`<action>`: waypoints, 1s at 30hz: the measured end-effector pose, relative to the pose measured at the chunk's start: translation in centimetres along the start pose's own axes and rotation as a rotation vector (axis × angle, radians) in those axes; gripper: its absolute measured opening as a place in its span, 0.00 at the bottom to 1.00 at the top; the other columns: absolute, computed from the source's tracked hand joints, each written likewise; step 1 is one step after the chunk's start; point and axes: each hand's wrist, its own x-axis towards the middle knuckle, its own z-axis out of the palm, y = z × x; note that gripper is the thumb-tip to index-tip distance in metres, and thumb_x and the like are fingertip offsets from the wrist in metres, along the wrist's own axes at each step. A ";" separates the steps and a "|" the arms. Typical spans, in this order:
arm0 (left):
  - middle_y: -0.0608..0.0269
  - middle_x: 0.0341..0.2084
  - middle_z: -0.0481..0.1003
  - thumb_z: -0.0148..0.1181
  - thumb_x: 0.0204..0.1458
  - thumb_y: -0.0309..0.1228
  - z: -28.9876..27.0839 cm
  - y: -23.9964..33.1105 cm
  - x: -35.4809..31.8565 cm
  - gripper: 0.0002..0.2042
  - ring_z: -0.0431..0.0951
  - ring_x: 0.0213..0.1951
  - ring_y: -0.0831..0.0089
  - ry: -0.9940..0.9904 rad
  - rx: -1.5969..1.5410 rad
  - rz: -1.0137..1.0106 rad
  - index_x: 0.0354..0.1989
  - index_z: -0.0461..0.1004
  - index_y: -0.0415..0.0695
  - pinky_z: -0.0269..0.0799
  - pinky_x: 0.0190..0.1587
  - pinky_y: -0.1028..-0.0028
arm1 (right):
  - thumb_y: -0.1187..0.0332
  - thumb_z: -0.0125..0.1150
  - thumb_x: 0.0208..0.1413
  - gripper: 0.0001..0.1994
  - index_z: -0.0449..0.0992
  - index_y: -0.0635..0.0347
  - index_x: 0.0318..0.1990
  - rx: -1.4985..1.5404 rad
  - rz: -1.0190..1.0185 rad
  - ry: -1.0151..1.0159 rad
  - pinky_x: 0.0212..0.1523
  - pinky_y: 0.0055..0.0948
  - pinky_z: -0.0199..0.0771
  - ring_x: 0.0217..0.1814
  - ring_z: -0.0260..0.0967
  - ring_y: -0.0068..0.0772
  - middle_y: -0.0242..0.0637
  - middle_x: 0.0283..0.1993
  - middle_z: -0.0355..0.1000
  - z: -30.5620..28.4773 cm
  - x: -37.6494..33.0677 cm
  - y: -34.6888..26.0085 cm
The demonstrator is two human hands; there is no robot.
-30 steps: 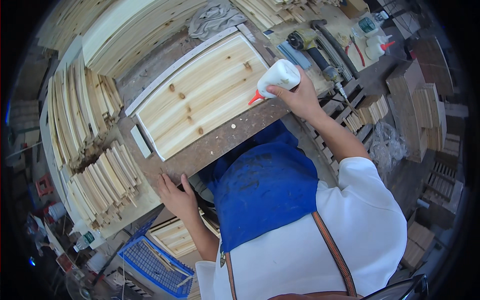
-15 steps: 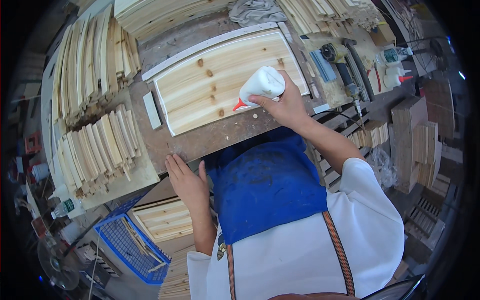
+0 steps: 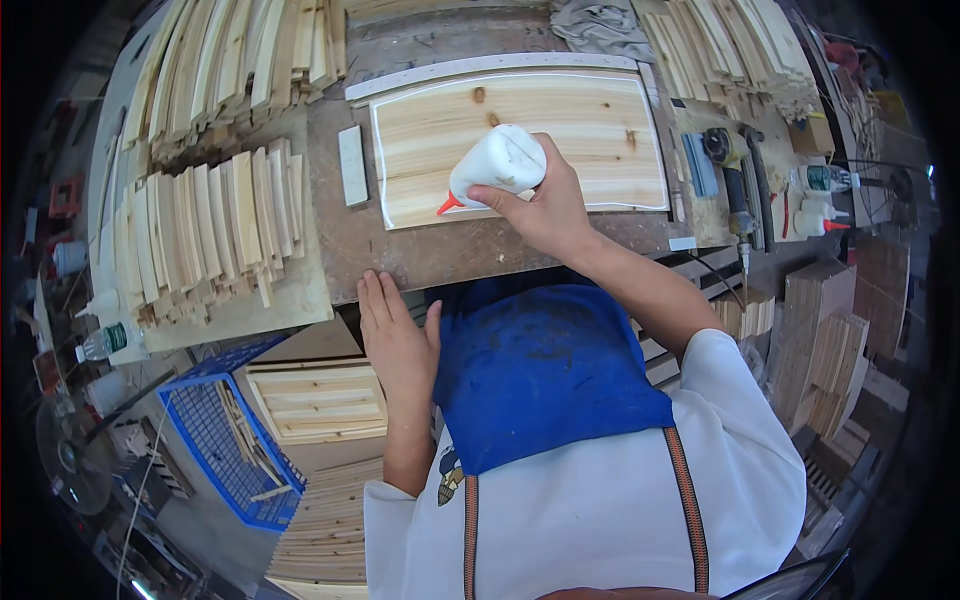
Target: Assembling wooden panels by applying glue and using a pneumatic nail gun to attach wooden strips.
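A white glue bottle [image 3: 500, 163] with a red nozzle is gripped in my right hand [image 3: 548, 205]. It is tilted, nozzle down and to the left, over the near edge of a pale knotty wooden panel [image 3: 560, 120]. A thin white line of glue runs along the panel's edges; my hand and the bottle hide part of the near edge. My left hand [image 3: 396, 325] rests open, its fingertips on the front edge of the brown worktable [image 3: 350, 245], and holds nothing.
A long pale strip [image 3: 490, 63] borders the panel's far side; a short pale block [image 3: 352, 165] lies left of it. Wood strips [image 3: 215, 215] are stacked at left. A power drill [image 3: 735, 175] and a second glue bottle [image 3: 815, 217] lie at right. A blue crate [image 3: 225, 440] stands below left.
My right hand has moved the bottle leftward along the panel's near edge, its nozzle now closer to the near left corner. The view has turned and shifted; my left hand stays at the table edge.
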 end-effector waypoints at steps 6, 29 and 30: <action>0.37 0.69 0.63 0.71 0.56 0.41 0.3 0.1 0.0 0.38 0.62 0.71 0.41 0.005 -0.034 0.016 0.69 0.63 0.29 0.62 0.69 0.52 | 0.59 0.83 0.50 0.33 0.70 0.68 0.57 0.065 -0.026 -0.055 0.53 0.33 0.78 0.52 0.81 0.37 0.45 0.48 0.81 3.0 1.2 -0.4; 0.49 0.52 0.78 0.69 0.56 0.34 -6.1 -6.3 22.5 0.18 0.78 0.55 0.49 0.446 0.065 0.064 0.53 0.78 0.40 0.77 0.54 0.57 | 0.59 0.64 0.65 0.18 0.76 0.66 0.52 1.672 0.725 0.057 0.40 0.33 0.88 0.44 0.78 0.44 0.46 0.45 0.76 -0.3 21.7 9.6; 0.49 0.55 0.77 0.69 0.55 0.34 -6.3 -5.9 24.4 0.21 0.76 0.57 0.49 0.449 0.159 0.053 0.56 0.76 0.40 0.77 0.55 0.58 | 0.60 0.63 0.66 0.17 0.76 0.66 0.51 1.728 0.751 0.082 0.41 0.33 0.88 0.44 0.78 0.45 0.47 0.47 0.76 -0.4 22.6 10.7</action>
